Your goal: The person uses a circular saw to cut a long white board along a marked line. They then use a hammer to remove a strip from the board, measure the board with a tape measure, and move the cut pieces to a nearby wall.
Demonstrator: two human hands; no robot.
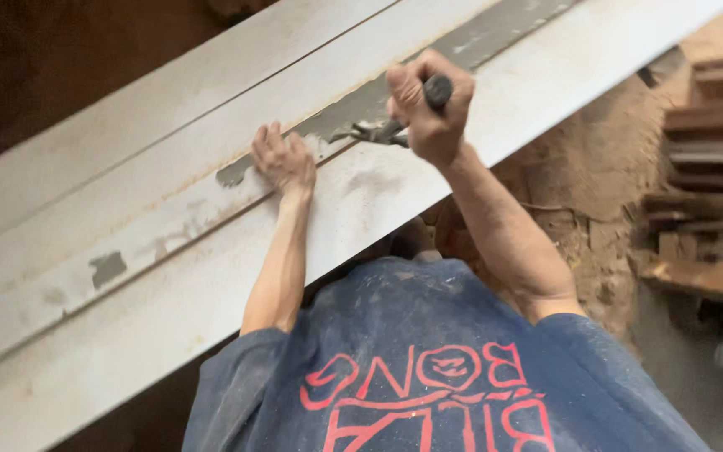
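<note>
A long pale grey moulded board [169, 276] runs diagonally from lower left to upper right. Wet dark grey filler [353, 109] lies in its central groove. My right hand [428, 113] is closed around the dark handle of a small trowel [374, 131], whose blade rests on the filler at the groove's edge. My left hand [284, 161] lies flat on the board with fingers spread, just left of the blade, beside the end of the filler strip. My blue shirt [428, 368] with red print fills the bottom of the view.
Sandy, dusty ground [604, 176] lies to the right of the board. Stacked wooden planks [713, 159] sit at the right edge. Small grey patches [108, 268] dot the board's lower left part. The upper left corner is dark.
</note>
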